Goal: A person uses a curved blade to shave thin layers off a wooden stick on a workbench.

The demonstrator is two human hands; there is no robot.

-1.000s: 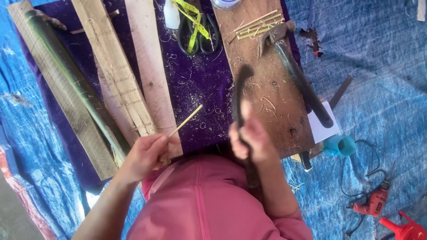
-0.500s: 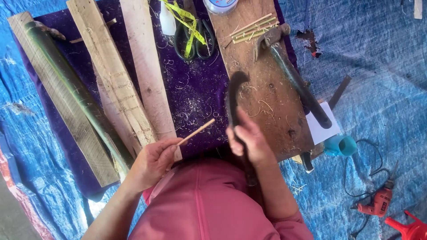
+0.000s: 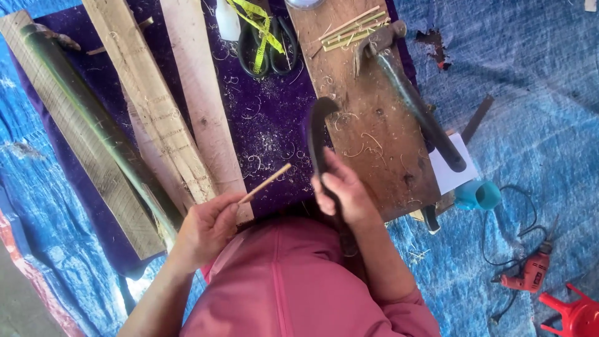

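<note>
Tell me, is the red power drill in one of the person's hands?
No, the red drill lies on the blue tarp, away from both hands.

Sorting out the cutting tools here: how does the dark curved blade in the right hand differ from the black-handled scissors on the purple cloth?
The dark curved single-edged blade is gripped by the right hand, while the black-handled scissors lie untouched on the purple cloth. The blade is one long hooked piece; the scissors have two looped handles. A yellow measuring tape drapes over the scissors; nothing covers the blade. Both are dark.
</note>
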